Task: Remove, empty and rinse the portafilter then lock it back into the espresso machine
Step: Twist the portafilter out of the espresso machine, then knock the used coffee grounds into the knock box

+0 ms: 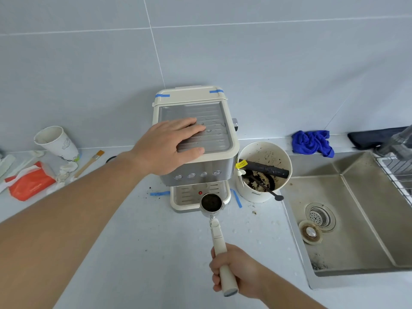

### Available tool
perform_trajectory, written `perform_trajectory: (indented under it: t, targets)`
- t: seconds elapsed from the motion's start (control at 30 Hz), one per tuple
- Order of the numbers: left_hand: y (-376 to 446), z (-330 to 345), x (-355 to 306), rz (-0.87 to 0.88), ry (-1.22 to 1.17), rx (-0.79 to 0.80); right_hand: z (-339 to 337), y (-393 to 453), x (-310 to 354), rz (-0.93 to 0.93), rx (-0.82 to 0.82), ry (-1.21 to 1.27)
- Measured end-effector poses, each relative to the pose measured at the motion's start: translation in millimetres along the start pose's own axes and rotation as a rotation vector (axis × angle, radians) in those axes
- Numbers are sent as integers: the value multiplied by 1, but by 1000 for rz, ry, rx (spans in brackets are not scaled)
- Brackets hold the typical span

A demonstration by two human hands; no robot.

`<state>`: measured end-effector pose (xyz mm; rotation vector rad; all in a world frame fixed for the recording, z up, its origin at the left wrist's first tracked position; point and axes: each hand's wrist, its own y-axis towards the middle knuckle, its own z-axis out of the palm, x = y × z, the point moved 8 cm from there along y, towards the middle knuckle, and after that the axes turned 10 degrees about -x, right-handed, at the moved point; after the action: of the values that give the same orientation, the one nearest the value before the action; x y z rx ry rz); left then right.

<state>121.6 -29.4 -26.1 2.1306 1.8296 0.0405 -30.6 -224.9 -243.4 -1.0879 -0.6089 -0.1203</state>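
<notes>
- While the left hand (169, 144) lies flat, fingers straight, on the cream espresso machine (196, 139), the portafilter (214, 221) is out, hovering before its drip tray, basket dark with grounds.
- Pale desk (138, 253), speckled with crumbs; grey tiled wall; knock bin (264, 172), then sink (347, 219).
- Right hand (236, 270) grips the handle.

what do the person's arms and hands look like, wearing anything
Both arms are bare as far as the frame shows: no sleeves reach the forearms, and no gloves. The left hand and right hand show no rings, and neither wrist shows a watch or band. No markings or tattoos are visible. Nails look short and unpainted where visible.
</notes>
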Motion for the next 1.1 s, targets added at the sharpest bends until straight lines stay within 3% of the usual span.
perform_trajectory:
  t: [0.4, 0.67, 0.87, 1.1]
  targets:
    - [8, 2, -12, -146, -60, 35, -56, -58, 31, -104, 85, -25]
    - [26, 8, -26, -262, -40, -48, -86, -82, 55, -173, 139, 239]
    - [25, 11, -26, -278, 2, -111, -128, -88, 87, -322, 46, 382]
    - [25, 9, -25, -289, 9, -133, -169, -82, 119, -460, -111, 204]
